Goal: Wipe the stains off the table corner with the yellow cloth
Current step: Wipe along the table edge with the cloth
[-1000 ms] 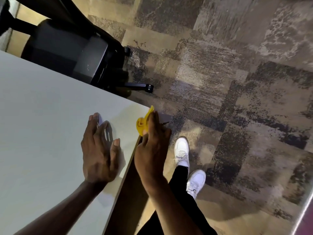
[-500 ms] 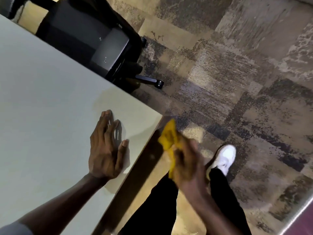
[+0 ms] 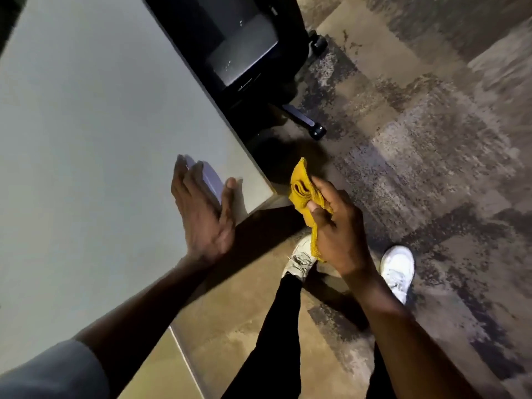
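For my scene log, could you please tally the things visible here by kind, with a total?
Table: 1
Yellow cloth: 1, held in the right hand just off the table corner
Office chair: 1
White shoes: 2
Hands: 2, the left hand flat on the table
Total: 7

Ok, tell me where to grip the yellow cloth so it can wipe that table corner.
Grip the yellow cloth at its bunched lower half, from the side away from the table, as the right hand does. That leaves the folded upper end free, pointing at the table corner.
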`<state>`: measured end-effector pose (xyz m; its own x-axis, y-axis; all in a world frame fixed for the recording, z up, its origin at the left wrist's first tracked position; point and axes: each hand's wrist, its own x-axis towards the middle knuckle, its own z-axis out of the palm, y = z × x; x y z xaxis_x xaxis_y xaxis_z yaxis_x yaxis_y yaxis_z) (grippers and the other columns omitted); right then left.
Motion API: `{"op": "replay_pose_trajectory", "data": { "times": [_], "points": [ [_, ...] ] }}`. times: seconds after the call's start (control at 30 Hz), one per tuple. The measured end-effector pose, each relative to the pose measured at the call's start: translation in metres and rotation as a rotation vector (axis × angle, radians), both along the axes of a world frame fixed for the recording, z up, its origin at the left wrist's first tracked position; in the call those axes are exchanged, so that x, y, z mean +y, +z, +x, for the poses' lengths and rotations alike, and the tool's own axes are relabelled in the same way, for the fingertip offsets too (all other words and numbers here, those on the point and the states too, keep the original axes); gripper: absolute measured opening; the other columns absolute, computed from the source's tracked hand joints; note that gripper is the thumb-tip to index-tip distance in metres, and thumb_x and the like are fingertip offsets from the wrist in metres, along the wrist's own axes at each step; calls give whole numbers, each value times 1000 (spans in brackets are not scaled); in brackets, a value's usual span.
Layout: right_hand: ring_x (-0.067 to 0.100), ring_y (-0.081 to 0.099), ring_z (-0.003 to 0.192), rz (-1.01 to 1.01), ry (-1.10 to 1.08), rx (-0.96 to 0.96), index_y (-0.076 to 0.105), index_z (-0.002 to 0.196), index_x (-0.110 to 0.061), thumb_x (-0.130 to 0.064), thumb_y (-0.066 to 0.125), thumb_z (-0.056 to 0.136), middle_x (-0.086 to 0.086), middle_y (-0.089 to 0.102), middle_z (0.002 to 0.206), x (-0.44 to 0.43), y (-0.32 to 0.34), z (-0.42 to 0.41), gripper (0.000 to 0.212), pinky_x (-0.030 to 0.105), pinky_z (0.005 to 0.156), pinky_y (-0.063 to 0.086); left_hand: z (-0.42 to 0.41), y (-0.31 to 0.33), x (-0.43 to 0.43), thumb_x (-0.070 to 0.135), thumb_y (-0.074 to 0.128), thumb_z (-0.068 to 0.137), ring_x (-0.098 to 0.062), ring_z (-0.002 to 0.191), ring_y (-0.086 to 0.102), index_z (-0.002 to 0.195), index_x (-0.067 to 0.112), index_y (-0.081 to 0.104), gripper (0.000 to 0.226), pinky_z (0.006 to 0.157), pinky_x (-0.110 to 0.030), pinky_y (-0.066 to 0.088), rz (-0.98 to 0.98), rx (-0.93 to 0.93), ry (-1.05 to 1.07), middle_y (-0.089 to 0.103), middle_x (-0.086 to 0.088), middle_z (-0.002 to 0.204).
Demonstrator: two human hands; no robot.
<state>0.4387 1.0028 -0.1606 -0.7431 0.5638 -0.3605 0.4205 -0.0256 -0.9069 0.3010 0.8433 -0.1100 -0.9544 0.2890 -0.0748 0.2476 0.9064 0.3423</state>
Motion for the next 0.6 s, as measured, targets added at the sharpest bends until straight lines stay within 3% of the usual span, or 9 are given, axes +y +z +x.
{"op": "replay_pose_trajectory", "data": {
  "times": [0.07, 0.13, 0.2, 0.3, 0.37, 0.5, 0.6],
  "points": [
    [-11, 57, 96, -11, 25, 32, 65, 147, -19, 8, 60, 100, -6, 62, 121, 8, 1, 6, 54, -11, 83, 35, 7, -8, 17, 58, 48, 110, -33, 172, 15, 165, 0, 37, 81, 139, -55, 18, 4, 58, 101, 23, -19, 182],
    [-18, 55, 109, 7, 84, 89, 67, 145, -15, 14, 58, 96, -13, 61, 126, 9, 3, 6, 58, -5, 93, 41, 8, -16, 21, 55, 47, 111, -36, 171, 21, 162, -3, 42, 78, 138, -51, 20, -48, 144, 143, 31, -21, 179],
    [0, 55, 127, 82, 194, 145, 65, 148, -15, 17, 57, 92, -10, 64, 144, 8, 9, 0, 65, 13, 107, 45, 7, -23, 19, 52, 46, 112, -38, 169, 27, 161, -4, 44, 74, 137, -49, 24, -101, 200, 135, 35, -23, 177],
    [18, 54, 143, 163, 371, 139, 52, 158, -15, 19, 56, 90, -5, 56, 162, -4, 15, -7, 76, 16, 117, 34, 5, -28, 15, 50, 44, 114, -38, 169, 27, 161, -3, 44, 71, 134, -46, 24, -133, 224, 110, 33, -22, 177],
    [20, 53, 148, 152, 390, 92, 46, 162, -15, 19, 56, 88, -4, 50, 166, -12, 20, -7, 82, 24, 124, 33, 4, -30, 14, 51, 42, 114, -37, 169, 26, 161, -2, 42, 71, 134, -44, 22, -147, 234, 104, 32, -22, 178],
    [23, 54, 147, 174, 395, 95, 51, 159, -12, 17, 53, 85, -1, 55, 162, -1, 20, -34, 79, 37, 123, 39, 5, -30, 15, 56, 35, 113, -35, 170, 23, 164, 0, 39, 76, 135, -41, 20, -167, 233, 112, 29, -20, 180],
    [21, 54, 149, 205, 491, 128, 49, 160, -12, 13, 52, 89, 1, 54, 163, 11, 16, -51, 75, 37, 126, 36, 6, -28, 15, 57, 35, 113, -34, 171, 23, 164, 0, 38, 77, 135, -42, 21, -165, 223, 115, 28, -19, 181]
  ]
}}
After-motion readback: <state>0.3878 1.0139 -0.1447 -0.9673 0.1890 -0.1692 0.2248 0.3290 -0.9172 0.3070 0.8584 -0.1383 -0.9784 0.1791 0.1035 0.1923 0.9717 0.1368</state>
